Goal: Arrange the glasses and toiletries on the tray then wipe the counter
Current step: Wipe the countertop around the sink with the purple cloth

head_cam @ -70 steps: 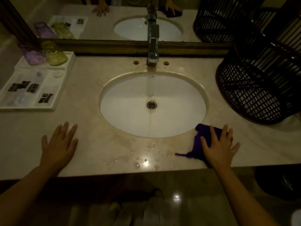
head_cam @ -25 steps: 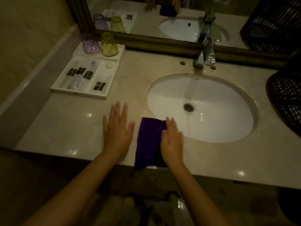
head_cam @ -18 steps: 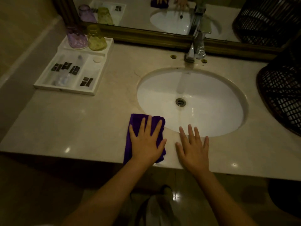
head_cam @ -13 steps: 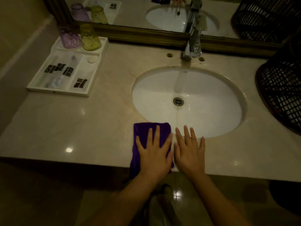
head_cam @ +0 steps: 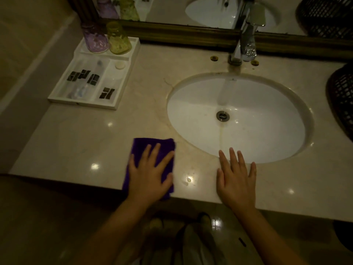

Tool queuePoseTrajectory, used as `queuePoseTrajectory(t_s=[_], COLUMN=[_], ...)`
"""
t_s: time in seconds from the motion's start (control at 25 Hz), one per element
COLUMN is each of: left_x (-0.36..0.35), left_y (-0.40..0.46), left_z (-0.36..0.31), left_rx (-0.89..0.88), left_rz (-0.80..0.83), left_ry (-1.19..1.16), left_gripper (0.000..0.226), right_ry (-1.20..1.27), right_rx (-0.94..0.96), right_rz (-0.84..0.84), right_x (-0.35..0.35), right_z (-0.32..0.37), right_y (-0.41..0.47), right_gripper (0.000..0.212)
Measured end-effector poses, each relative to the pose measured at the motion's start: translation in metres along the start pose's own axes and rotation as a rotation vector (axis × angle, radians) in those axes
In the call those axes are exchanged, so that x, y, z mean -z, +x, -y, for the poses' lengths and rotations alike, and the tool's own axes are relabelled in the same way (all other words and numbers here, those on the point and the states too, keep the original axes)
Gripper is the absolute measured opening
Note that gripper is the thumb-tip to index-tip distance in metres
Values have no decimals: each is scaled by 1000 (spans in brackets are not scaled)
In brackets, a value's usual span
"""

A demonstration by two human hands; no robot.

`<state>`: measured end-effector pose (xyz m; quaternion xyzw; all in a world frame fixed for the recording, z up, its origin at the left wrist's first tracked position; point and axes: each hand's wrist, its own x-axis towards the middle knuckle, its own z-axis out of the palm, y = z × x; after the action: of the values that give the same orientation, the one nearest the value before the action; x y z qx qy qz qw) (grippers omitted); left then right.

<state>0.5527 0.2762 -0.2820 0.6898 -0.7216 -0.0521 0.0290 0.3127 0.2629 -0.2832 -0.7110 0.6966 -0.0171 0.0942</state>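
The left hand (head_cam: 150,173) lies flat with fingers spread on a folded purple cloth (head_cam: 152,148), pressing it onto the pale stone tabletop (head_cam: 86,142) near its front edge; the cloth's far part shows beyond the fingertips and its near end hangs slightly over the edge. The right hand (head_cam: 236,180) is also flat and spread, palm down on the bare tabletop, holding nothing, its fingertips reaching the front rim of the white oval sink (head_cam: 238,119). The two hands are apart, with a stretch of shiny tabletop between them, and the cloth lies wholly to the left of the right hand, not touching it. Well beyond the left hand, at the back left, a white tray (head_cam: 114,106) sits against the mirror frame (head_cam: 181,36). In its rear compartment a purple glass (head_cam: 94,39) and a yellow-green glass (head_cam: 118,40) stand side by side; the front compartments hold small toiletries (head_cam: 91,79), too dim to identify. A chrome faucet (head_cam: 246,43) rises behind the sink, and a dark wicker basket (head_cam: 342,100) is at the right edge.
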Motion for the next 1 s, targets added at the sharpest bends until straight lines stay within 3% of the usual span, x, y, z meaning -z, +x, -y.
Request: queuePoseTrajectory(t_s=[0.24,0.4,0.52,0.68,1.0], left_x=[15,11,9,23,30], left_y=[-9,-2,-2,10,27], left_z=[134,123,113,153,232], left_rx=[254,342,232,51,70], left_rz=[-2,-70,-33,24,2], left_ry=[57,54,65,89,87], left_gripper=[62,60,59,62,61], right_ry=[-11,-15,-29,-44,-74], right_rx=[0,2,6,0,13], right_rz=[-7,1,17,32,79], right_x=[1,1,0,-1,2], right_z=[0,2,1,1,0], right_y=[-1,0,-1,1,-1], right_gripper=[57,58,59,59,65])
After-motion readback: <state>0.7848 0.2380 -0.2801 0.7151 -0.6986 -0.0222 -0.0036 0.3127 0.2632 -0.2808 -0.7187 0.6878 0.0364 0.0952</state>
